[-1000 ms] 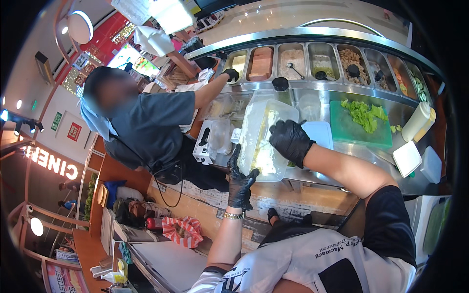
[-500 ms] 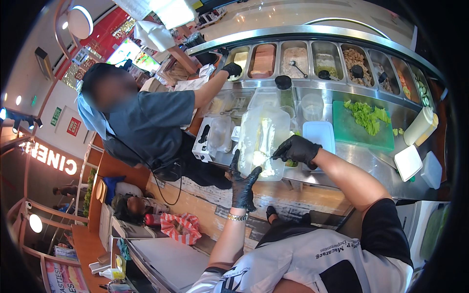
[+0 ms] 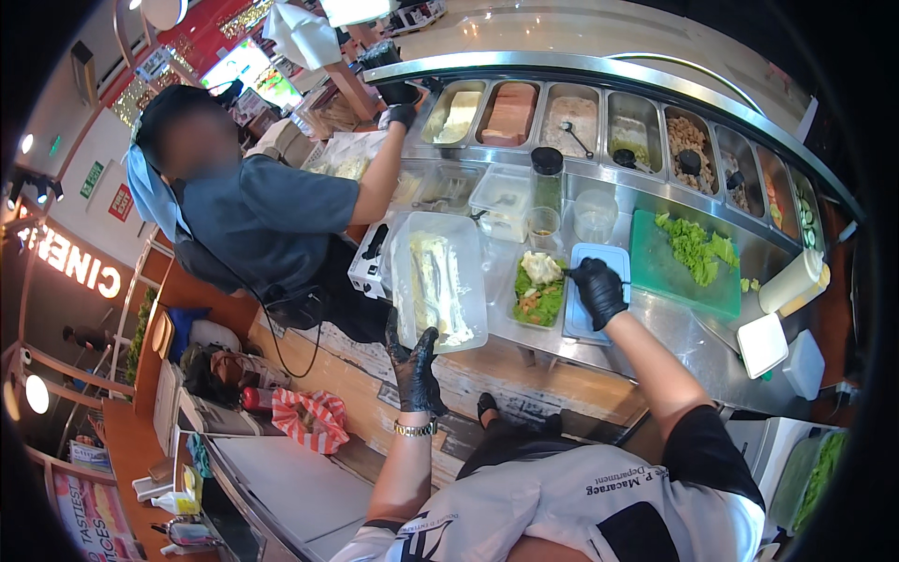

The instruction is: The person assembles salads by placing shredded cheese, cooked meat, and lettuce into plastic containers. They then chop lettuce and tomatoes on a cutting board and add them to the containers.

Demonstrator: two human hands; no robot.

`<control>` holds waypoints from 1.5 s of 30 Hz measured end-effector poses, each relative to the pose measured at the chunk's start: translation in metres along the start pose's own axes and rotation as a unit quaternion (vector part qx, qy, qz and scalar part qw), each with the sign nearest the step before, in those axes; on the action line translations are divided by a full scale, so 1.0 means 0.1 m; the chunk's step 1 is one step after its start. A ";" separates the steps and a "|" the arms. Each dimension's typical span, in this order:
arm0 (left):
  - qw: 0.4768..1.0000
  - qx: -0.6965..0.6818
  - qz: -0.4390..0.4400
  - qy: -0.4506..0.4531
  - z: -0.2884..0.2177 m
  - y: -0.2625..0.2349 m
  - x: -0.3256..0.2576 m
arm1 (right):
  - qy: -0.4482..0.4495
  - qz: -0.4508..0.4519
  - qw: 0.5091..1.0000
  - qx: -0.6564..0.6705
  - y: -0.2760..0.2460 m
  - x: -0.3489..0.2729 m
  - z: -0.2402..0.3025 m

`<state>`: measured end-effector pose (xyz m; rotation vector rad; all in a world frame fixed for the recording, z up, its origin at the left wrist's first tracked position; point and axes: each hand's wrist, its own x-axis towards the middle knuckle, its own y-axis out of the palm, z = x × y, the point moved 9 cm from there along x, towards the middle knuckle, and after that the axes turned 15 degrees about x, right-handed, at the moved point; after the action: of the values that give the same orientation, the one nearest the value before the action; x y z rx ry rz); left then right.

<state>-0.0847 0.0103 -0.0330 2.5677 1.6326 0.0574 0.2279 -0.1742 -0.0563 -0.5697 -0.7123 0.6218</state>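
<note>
My left hand (image 3: 415,370), in a black glove, grips the near edge of a translucent plastic container (image 3: 473,281) smeared with a pale creamy spread (image 3: 433,286). To its right stands a small clear tray of salad (image 3: 536,304), with green leaves and orange pieces. A whitish creamy dollop (image 3: 543,267) is at the salad's far end. Beside it my black-gloved right hand (image 3: 597,292) is closed, its fingertips toward the dollop; whatever it holds is mostly hidden. Under or just behind this hand lies a light-blue lid (image 3: 611,258).
Metal food pans (image 3: 568,122) line the counter's far side. A green board (image 3: 684,272) carries lettuce (image 3: 698,248). Clear cups (image 3: 595,217) and a dark-lidded jar (image 3: 547,178) stand behind the salad. At left a co-worker (image 3: 272,206) reaches toward the pans.
My right hand has moved from the container to beside the salad, where the dollop now shows. My left hand has drawn the container leftward, uncovering the tray. The co-worker's hand has left the first pan.
</note>
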 end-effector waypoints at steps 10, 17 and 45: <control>1.000 0.011 0.011 -0.011 0.04 0.04 -0.06 | -0.036 -0.051 0.997 -0.045 -0.06 -0.14 0.07; 0.999 0.023 0.013 -0.041 0.11 0.06 -0.06 | -0.007 0.015 0.994 -0.112 0.25 0.01 0.20; 0.995 0.001 0.042 -0.093 0.18 -0.11 0.08 | 0.026 0.028 0.978 -0.205 0.07 0.00 0.17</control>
<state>-0.0900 0.0206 -0.0523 2.5549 1.4596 -0.1731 0.2133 -0.1654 -0.0508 -0.9864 -0.7831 0.5105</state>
